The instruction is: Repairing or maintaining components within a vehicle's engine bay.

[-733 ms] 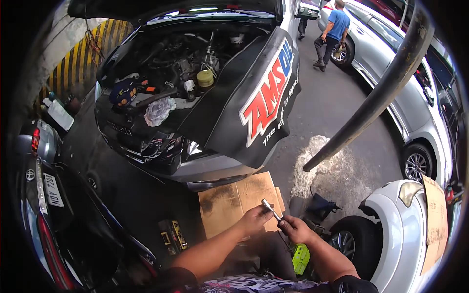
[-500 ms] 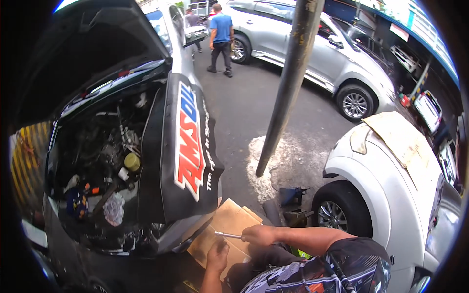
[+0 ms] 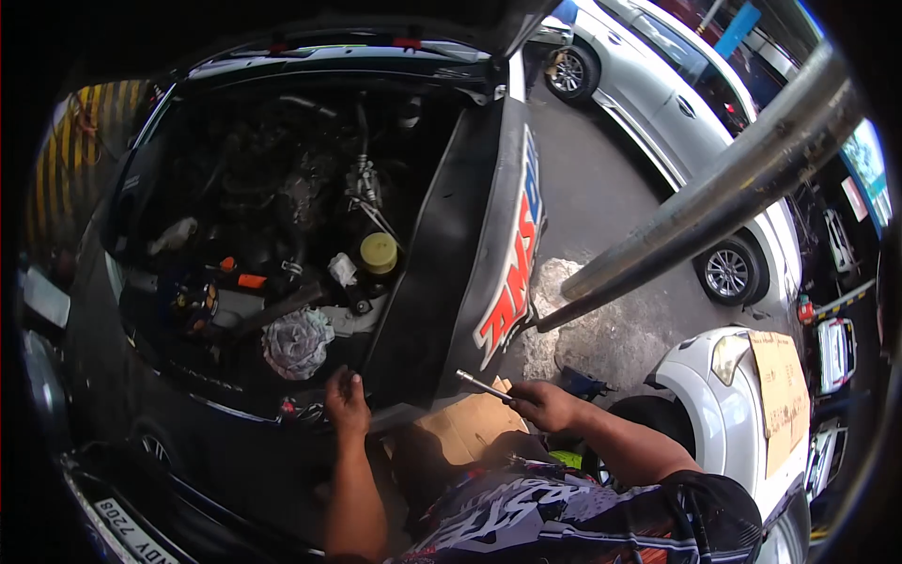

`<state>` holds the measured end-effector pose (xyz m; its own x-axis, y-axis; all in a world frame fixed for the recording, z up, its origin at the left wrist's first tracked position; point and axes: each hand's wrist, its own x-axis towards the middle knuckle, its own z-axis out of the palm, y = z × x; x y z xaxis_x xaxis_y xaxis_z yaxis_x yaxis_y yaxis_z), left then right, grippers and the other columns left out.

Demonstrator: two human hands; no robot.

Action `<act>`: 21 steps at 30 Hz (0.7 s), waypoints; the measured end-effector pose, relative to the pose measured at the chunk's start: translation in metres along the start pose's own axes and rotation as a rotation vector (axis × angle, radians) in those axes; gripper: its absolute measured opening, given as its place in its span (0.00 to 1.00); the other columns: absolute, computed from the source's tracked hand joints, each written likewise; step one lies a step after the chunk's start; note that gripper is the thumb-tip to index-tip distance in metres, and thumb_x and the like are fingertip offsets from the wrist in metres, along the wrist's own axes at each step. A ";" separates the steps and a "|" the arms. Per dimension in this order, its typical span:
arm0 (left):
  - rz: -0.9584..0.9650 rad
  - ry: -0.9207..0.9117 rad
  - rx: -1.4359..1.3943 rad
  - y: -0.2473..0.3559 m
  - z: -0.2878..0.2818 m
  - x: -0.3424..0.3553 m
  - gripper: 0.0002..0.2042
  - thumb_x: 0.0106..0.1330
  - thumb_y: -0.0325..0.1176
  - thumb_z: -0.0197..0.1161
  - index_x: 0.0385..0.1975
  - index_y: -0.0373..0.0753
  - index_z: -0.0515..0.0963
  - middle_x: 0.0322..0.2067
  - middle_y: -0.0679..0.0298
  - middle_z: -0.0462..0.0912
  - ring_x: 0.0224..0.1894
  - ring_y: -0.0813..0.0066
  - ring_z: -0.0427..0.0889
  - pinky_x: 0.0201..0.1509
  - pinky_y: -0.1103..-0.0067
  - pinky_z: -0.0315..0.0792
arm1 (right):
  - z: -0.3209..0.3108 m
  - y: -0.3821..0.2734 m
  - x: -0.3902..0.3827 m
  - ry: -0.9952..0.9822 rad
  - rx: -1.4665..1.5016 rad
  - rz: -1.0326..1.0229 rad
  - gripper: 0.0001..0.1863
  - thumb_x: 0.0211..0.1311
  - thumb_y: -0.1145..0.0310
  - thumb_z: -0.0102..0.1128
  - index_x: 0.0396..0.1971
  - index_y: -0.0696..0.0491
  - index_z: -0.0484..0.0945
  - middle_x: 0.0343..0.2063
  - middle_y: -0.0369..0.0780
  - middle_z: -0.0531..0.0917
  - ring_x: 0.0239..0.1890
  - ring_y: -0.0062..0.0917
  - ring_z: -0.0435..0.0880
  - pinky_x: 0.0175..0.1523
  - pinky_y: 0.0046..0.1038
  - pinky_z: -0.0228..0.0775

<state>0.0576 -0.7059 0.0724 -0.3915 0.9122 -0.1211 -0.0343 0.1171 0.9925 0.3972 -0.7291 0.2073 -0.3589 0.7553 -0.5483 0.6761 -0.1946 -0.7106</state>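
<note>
My right hand (image 3: pixel 545 406) is closed around one end of a slim silver socket tool (image 3: pixel 482 383), whose round tip points left and away from me. Just past the car's front edge, my left hand (image 3: pixel 348 402) is raised with loosely bent fingers and nothing visible in it. It is near a crumpled pale rag (image 3: pixel 297 342) lying at the front of the open engine bay (image 3: pixel 282 188). Beside my hands, a dark fender cover (image 3: pixel 442 254) with large red and blue lettering drapes the car's side.
A yellow round cap (image 3: pixel 379 253) and orange parts (image 3: pixel 252 281) show in the bay. A metal pole (image 3: pixel 705 188) slants across on the right. Flat cardboard (image 3: pixel 470 428) lies below my hands. A white car (image 3: pixel 700 371) and a silver car (image 3: pixel 658 94) stand to the right.
My view has swung left and closer to the engine bay. My left hand has moved from above the cardboard to the car's front edge. My right hand still grips the socket tool.
</note>
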 end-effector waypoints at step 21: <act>-0.010 0.455 0.899 0.071 0.074 0.379 0.30 0.57 0.44 0.64 0.56 0.35 0.65 0.54 0.45 0.69 0.58 0.47 0.67 0.60 0.62 0.64 | -0.186 -0.056 0.199 0.045 -0.011 0.032 0.07 0.64 0.70 0.51 0.34 0.59 0.71 0.23 0.35 0.75 0.25 0.18 0.74 0.32 0.23 0.69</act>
<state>-0.0250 -0.3227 0.0955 -0.7152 0.6950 0.0738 0.5934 0.5480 0.5895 0.4074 -0.4516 0.2202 -0.3074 0.7763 -0.5503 0.6943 -0.2125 -0.6876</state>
